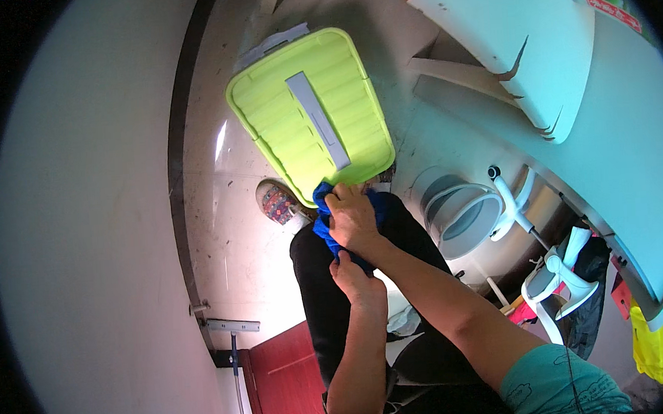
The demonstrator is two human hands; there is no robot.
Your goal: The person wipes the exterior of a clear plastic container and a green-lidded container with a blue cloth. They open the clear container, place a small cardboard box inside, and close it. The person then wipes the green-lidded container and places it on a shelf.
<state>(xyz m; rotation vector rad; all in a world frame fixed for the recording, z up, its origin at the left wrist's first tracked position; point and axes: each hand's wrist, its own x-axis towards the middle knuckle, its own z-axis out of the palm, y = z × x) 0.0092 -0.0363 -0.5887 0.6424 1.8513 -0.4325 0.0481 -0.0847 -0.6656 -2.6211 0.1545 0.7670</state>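
Note:
Both of my hands grip a crumpled blue cloth (323, 225) above my knees. My right hand (353, 214) is at its far end, close to the near edge of a lime-green plastic storage box lid (269, 119). My left hand (360, 282) has hold of the near end, its thumb pointing forward. Part of the cloth is hidden beneath my hands. A grey handle (317, 119) runs along the middle of the lid, and a grey latch (279, 42) sticks out at the far side.
Grey plastic buckets (472, 221) stand right of my knees, beside a white chair base (507, 202). A pale desk (595, 151) spans the right side. At left are a wall (99, 221), a flat mop head (233, 325) and a red door (287, 375). A yellow bag (653, 344) hangs at lower right.

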